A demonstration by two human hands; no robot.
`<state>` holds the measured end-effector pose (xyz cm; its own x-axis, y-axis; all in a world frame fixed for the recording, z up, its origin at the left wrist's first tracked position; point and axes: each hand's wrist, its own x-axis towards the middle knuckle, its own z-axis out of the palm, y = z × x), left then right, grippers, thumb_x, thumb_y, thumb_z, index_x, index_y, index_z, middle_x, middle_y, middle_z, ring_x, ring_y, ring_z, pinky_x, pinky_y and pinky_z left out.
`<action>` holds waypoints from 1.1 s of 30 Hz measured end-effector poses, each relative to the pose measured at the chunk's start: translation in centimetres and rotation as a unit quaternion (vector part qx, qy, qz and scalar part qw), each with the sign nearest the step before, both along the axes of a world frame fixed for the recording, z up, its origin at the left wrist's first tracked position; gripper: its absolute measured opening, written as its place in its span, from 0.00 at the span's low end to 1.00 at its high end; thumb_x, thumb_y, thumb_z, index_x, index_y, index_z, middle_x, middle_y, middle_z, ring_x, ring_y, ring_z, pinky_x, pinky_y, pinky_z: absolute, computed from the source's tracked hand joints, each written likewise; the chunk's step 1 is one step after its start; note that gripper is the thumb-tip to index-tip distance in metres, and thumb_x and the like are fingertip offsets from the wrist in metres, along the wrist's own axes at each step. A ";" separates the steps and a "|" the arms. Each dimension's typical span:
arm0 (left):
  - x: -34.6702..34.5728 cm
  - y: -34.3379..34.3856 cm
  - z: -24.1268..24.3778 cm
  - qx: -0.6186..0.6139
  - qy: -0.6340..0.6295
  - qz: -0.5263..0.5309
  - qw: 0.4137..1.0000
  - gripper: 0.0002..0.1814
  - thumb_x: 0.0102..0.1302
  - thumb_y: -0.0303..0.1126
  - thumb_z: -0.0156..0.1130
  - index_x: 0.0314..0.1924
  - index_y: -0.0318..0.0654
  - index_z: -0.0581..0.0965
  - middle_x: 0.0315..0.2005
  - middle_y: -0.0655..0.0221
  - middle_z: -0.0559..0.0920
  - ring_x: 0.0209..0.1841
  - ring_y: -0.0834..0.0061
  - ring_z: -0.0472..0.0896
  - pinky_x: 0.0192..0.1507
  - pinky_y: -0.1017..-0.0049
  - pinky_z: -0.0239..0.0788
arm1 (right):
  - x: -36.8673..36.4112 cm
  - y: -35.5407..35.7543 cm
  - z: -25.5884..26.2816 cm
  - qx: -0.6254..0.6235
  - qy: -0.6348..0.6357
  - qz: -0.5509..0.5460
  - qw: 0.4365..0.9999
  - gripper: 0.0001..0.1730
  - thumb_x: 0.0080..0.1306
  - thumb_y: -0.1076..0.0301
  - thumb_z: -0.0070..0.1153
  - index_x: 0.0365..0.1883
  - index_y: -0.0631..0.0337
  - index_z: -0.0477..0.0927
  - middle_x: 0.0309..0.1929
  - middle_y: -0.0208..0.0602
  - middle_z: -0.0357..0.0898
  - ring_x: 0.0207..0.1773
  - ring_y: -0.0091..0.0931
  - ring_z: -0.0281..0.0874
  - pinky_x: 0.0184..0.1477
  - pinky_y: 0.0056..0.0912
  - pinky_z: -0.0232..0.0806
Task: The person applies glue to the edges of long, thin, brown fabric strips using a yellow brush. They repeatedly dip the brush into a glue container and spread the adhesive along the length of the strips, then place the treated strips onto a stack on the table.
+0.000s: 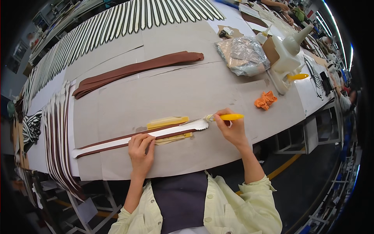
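A long brown strip with a white middle (114, 144) lies slantwise on the grey-covered table. My left hand (142, 150) rests with its fingertips on the strip, near its middle. In my right hand (232, 127) is a yellow-handled brush (230, 117), its bristle end at the strip's right end, where the white surface looks wet. Yellow taped pieces lie on both sides of the strip, one above (168, 122) and one below (175, 138). Farther back lies a stack of brown strips (137, 70).
Rows of black-and-white strips (117, 23) line the far edge; more strips (58, 131) hang over the left front edge. At right are crumpled orange material (265, 100), a plastic-wrapped bundle (244, 55), a white squeeze bottle (285, 51) and another yellow-handled brush (298, 77). People work beyond.
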<state>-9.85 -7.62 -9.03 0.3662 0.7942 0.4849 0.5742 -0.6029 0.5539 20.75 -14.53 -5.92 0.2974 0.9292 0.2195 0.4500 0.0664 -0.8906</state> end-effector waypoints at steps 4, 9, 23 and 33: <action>0.1 0.1 0.0 0.003 0.003 -0.002 1.000 0.07 0.58 0.24 0.69 0.37 0.38 0.83 0.37 0.67 0.82 0.45 0.63 0.79 0.47 0.65 0.68 | -1.9 0.0 1.0 0.037 0.063 0.032 0.997 0.04 0.66 0.73 0.64 0.35 0.64 0.82 0.25 0.27 0.79 0.24 0.13 0.68 0.26 0.18 0.61; 0.0 0.0 0.1 0.003 0.003 -0.007 1.000 0.06 0.58 0.24 0.68 0.37 0.38 0.83 0.37 0.68 0.82 0.45 0.64 0.79 0.47 0.65 0.67 | -4.1 1.6 -0.2 0.070 0.043 0.089 0.993 0.03 0.65 0.75 0.63 0.36 0.64 0.82 0.29 0.31 0.83 0.25 0.18 0.73 0.27 0.21 0.64; -2.7 0.2 0.8 0.004 -0.093 0.036 0.995 0.00 0.66 0.23 0.57 0.36 0.35 0.75 0.35 0.61 0.80 0.39 0.59 0.78 0.48 0.63 0.68 | -1.3 -1.7 0.1 0.067 -0.027 -0.076 0.994 0.04 0.69 0.74 0.60 0.41 0.62 0.82 0.29 0.28 0.79 0.26 0.16 0.73 0.28 0.17 0.62; -12.6 2.1 2.4 0.016 0.020 0.104 0.994 0.08 0.61 0.30 0.67 0.38 0.37 0.79 0.40 0.63 0.82 0.44 0.61 0.79 0.52 0.63 0.67 | -7.7 3.4 1.3 0.075 -0.171 0.130 0.974 0.08 0.77 0.72 0.48 0.50 0.60 0.76 0.26 0.34 0.79 0.29 0.21 0.75 0.36 0.24 0.68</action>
<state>-22.47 -5.52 -6.65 0.2149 0.8387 0.5004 0.7096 -0.4861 0.5101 13.03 -11.14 -4.58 -0.0581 0.9133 0.4030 0.6698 0.3351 -0.6627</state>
